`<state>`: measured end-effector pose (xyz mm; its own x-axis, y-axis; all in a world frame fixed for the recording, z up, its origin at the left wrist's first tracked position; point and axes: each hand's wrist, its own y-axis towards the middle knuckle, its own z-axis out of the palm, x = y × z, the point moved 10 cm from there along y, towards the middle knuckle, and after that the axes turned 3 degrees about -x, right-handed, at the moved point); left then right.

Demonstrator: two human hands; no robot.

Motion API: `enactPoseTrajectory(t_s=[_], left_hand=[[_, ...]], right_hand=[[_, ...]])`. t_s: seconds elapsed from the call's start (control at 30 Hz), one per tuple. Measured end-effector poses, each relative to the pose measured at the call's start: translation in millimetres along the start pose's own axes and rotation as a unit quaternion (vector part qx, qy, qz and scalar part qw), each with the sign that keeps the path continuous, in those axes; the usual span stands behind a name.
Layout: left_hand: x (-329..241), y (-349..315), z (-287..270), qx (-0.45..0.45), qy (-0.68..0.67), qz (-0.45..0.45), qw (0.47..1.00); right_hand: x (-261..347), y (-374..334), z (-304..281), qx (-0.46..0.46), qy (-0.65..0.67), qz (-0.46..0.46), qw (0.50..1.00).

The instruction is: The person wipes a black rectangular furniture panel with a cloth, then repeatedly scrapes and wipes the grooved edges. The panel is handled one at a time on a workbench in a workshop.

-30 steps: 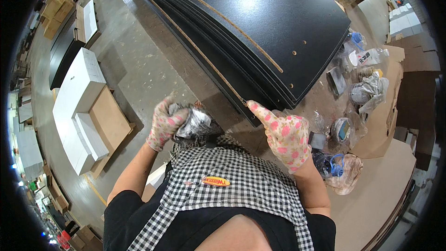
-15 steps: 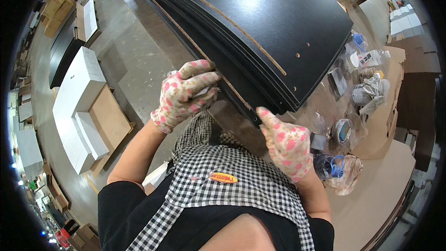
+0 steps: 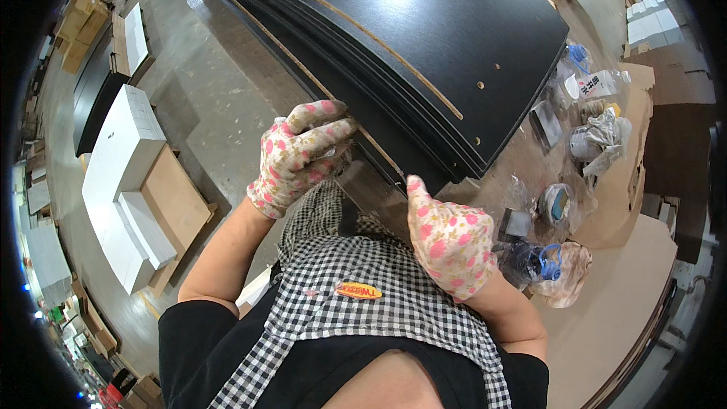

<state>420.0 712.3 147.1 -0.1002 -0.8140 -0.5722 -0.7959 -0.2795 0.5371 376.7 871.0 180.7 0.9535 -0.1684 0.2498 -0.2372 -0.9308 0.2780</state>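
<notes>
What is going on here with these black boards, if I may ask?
A person's left hand, in a white glove with pink flowers, is at the long side of a low black board with a narrow tan line; whether it grips anything is unclear. The similarly gloved right hand is near that board's closest corner. Smooth black boards are stacked above it.

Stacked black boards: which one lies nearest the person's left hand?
The lowest visible black board, right by the left hand. It juts out furthest toward that hand, while the boards above it sit farther back.
</notes>
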Motion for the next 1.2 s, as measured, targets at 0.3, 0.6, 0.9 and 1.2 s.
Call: enactPoseTrajectory(t_s=[0.3,0.6,0.9,1.2], left_hand=[[-1,-2,-2,-0.049,-0.011,0.021,0.998],[9,-5,-2,-0.049,-0.024,0.013,0.998],[11,5,-14,-0.025,0.015,-0.040,0.999],[-60,15,45,0.163,-0.035,0.110,0.980]], right_hand=[[5,-7,19,0.057,-0.066,-0.022,0.996],[0,-14,17,0.043,-0.090,-0.063,0.993],[-25,-26,-31,-0.201,0.153,0.051,0.966],[-111,-74,-31,-0.416,0.546,0.236,0.688]])
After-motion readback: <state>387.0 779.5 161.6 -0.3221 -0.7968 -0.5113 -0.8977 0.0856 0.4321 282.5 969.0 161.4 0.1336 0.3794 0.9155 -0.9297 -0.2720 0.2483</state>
